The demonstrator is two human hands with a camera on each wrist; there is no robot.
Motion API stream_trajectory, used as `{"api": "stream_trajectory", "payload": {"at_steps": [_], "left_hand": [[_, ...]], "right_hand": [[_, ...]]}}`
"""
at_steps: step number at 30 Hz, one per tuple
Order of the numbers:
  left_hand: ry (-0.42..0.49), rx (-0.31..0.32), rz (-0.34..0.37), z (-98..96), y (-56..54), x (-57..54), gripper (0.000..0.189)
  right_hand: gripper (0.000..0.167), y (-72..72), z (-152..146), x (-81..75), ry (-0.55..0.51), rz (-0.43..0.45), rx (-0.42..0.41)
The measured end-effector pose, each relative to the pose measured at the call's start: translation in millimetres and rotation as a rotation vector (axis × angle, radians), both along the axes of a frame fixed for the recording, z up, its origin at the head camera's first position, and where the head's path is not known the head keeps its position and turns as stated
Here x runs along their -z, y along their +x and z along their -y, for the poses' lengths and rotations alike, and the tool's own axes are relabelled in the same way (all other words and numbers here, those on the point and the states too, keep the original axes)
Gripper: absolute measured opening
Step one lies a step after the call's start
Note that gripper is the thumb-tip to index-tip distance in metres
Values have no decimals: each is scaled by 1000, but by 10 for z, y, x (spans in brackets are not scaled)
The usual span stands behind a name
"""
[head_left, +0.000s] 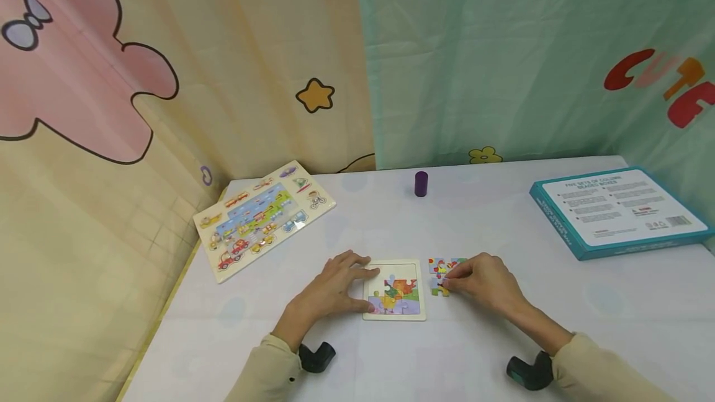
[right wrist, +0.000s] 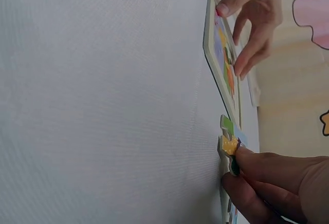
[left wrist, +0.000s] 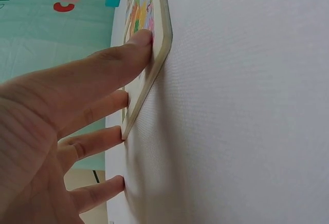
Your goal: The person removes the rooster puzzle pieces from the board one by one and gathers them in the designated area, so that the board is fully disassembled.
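Note:
A small square jigsaw tray (head_left: 399,269) lies on the table with joined pieces in its lower and right parts. My left hand (head_left: 337,284) spreads over its left side, the thumb pressing near the lower left corner in the left wrist view and the other fingertips along the edge or on the table. To the right of the tray, my right hand (head_left: 485,281) pinches a yellow and green puzzle piece (right wrist: 229,145) between thumb and fingers. Loose puzzle pieces (head_left: 438,264) lie beside and partly under that hand, so their full extent is hidden.
Toward the back left lies a larger board with vehicle pictures (head_left: 223,265). A purple cylinder (head_left: 421,184) stands near the back edge. A teal and white box (head_left: 620,206) lies at the right. Curtains (head_left: 503,67) hang behind the table.

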State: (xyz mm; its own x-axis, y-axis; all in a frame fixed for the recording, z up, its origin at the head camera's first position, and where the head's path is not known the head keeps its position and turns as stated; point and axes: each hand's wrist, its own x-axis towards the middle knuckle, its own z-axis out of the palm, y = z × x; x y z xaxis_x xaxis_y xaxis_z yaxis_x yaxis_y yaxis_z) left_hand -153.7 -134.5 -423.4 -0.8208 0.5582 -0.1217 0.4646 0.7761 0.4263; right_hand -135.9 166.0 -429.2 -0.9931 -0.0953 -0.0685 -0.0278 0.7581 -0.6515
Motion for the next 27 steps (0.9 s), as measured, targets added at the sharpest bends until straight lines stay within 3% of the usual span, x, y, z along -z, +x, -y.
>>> {"api": "stream_trajectory", "payload": {"at_steps": [13,27], "left_hand": [[10,10,-14,5,1,4,67],[-9,5,-22,6,0,9,68]], "right_hand": [[9,-12,95,-13,153,-79,-29],[11,28,114,-63,175,-138,-65]]}}
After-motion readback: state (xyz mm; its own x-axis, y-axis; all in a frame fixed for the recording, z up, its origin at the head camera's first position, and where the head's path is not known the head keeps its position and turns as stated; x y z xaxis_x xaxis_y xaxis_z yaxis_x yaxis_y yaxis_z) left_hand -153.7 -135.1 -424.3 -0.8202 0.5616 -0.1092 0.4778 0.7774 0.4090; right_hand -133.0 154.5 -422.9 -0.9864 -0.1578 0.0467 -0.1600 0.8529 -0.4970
